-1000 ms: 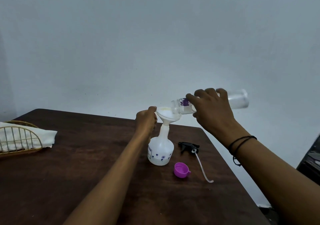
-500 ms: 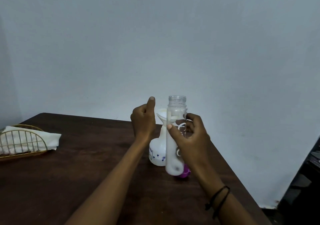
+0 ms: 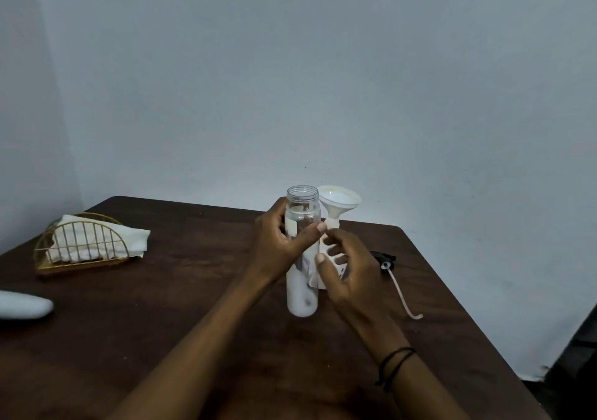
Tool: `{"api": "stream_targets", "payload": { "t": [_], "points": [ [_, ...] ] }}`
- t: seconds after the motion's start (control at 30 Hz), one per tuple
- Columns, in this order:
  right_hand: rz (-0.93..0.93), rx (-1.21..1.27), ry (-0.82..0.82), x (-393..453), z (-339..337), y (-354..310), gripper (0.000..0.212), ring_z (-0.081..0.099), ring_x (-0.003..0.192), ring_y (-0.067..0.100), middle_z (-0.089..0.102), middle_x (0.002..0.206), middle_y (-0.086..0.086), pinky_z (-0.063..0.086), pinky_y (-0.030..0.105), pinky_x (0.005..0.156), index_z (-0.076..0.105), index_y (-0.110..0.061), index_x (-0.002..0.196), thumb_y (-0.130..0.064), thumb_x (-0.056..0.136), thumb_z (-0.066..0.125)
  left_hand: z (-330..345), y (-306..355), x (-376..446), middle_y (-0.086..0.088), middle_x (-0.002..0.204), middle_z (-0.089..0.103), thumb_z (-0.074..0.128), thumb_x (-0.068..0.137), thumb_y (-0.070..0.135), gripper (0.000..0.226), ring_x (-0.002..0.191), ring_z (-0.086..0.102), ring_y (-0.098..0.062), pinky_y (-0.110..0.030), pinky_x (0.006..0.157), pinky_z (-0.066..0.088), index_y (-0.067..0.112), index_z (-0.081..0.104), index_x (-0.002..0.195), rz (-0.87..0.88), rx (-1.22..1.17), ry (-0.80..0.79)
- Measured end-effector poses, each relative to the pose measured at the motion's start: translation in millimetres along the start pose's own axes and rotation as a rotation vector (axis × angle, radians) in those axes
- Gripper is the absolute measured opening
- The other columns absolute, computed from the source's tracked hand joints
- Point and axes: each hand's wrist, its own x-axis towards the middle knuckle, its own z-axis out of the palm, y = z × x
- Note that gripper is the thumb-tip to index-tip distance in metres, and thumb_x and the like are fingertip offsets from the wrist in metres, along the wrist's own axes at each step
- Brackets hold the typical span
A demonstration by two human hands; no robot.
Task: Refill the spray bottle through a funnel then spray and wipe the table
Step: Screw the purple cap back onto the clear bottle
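Dark brown wood is what you are working on: a table (image 3: 161, 339) that fills the lower view, against a pale grey wall (image 3: 290, 80). At its far left edge lies a blurred white rounded object (image 3: 22, 305), too cut off to identify. Behind it stands a gold wire arched holder (image 3: 82, 242) with a folded white cloth (image 3: 135, 237) tucked inside and sticking out to the right.

Toward the middle, your left hand (image 3: 279, 246) wraps its fingers and thumb round the upper part of a clear uncapped plastic bottle (image 3: 303, 258), which stands upright with milky white liquid in its lower half. Whether its base touches the table cannot be told.

Just right of it, your right hand (image 3: 347, 269) hovers with fingers spread and loosely curled, holding nothing, its thumb near the clear bottle. Behind that hand stands the white spray bottle (image 3: 323, 277), mostly hidden, with a white plastic funnel (image 3: 339, 204) seated in its neck.

Further right, the black spray trigger head (image 3: 384, 258) lies on the table, its pale dip tube (image 3: 402, 293) curving toward you.
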Motion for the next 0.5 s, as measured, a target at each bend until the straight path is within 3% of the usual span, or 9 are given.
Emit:
{"api": "stream_targets", "payload": {
  "t": [0.13, 0.2, 0.27, 0.37, 0.5],
  "points": [
    [0.183, -0.299, 0.044, -17.3, -10.0, 43.4, 0.019, 0.059, 0.087, 0.015, 0.063, 0.097, 0.000, 0.055, 0.038, 0.076, 0.063, -0.015, 0.101, -0.030, 0.090, 0.061, -1.4, -2.1, -0.1, 0.007, 0.085, 0.073, 0.074, 0.069, 0.055, 0.046, 0.077, 0.070, -0.010, -0.030, 0.064, 0.057, 0.020, 0.066, 0.098, -0.035, 0.077, -0.001],
    [0.276, -0.558, -0.062, -21.7, -11.3, 58.1, 0.030, 0.059, 0.101, 0.026, 0.063, 0.111, 0.009, 0.051, 0.040, 0.089, 0.063, -0.012, 0.112, -0.028, 0.088, 0.067, -1.4, -4.3, -0.7, 0.008, 0.083, 0.073, 0.075, 0.069, 0.056, 0.045, 0.075, 0.069, -0.008, -0.028, 0.063, 0.055, 0.021, 0.066, 0.097, -0.039, 0.097, -0.005],
    [0.390, -0.724, -0.224, -26.1, -11.3, 65.7, 0.053, 0.051, 0.121, 0.033, 0.054, 0.133, 0.014, 0.043, 0.041, 0.100, 0.053, -0.013, 0.134, -0.040, 0.089, 0.063, -2.5, -5.4, -1.8, 0.011, 0.082, 0.072, 0.076, 0.069, 0.056, 0.041, 0.075, 0.068, -0.006, -0.021, 0.062, 0.052, 0.025, 0.065, 0.094, -0.041, 0.110, -0.016],
    [0.529, -0.779, -0.387, -29.1, -10.7, 71.2, 0.054, 0.046, 0.127, 0.032, 0.050, 0.138, 0.012, 0.043, 0.041, 0.102, 0.046, -0.018, 0.136, -0.049, 0.092, 0.056, -5.1, -6.3, -4.1, 0.012, 0.084, 0.072, 0.078, 0.070, 0.056, 0.038, 0.077, 0.068, -0.006, -0.024, 0.064, 0.054, 0.029, 0.065, 0.094, -0.037, 0.132, -0.036],
    [0.501, -0.771, -0.411, -30.6, -13.6, 71.1, 0.042, 0.053, 0.116, 0.029, 0.061, 0.126, 0.005, 0.048, 0.039, 0.094, 0.054, -0.019, 0.124, -0.046, 0.091, 0.060, -5.9, -11.4, -7.0, 0.010, 0.084, 0.072, 0.077, 0.071, 0.056, 0.037, 0.078, 0.069, -0.010, -0.038, 0.067, 0.057, 0.031, 0.065, 0.095, -0.035, 0.160, -0.040]
  ]
}}
